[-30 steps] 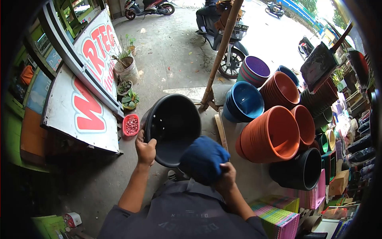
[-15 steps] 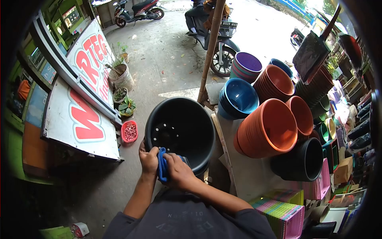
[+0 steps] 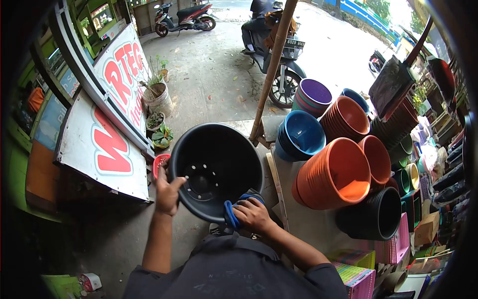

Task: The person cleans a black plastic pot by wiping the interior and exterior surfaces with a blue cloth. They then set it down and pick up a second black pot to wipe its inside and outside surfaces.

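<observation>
A large black plant pot (image 3: pixel 219 144) is tilted in front of me, its mouth facing me and pale drainage holes showing in its bottom. My left hand (image 3: pixel 167 192) grips its left side, thumb by the rim and fingers along the outer wall. At the lower right rim, my right hand (image 3: pixel 253 214) is closed on a blue cloth (image 3: pixel 231 214). The cloth lies against the rim, and part of it sticks out beyond my fingers.
On the right, a table (image 3: pixel 313 224) bears stacked orange pots (image 3: pixel 331 174), blue pots (image 3: pixel 298 134) and black pots (image 3: pixel 373 214). A bamboo pole (image 3: pixel 274 70) rises behind the pot. Signboards (image 3: pixel 107 144) lean at left, near a red container (image 3: pixel 159 162). A person sits on a motorbike (image 3: pixel 281 74) ahead.
My hands have moved apart: the left to the pot's left side, the right rightward along the rim with the cloth. The pot has shifted slightly left.
</observation>
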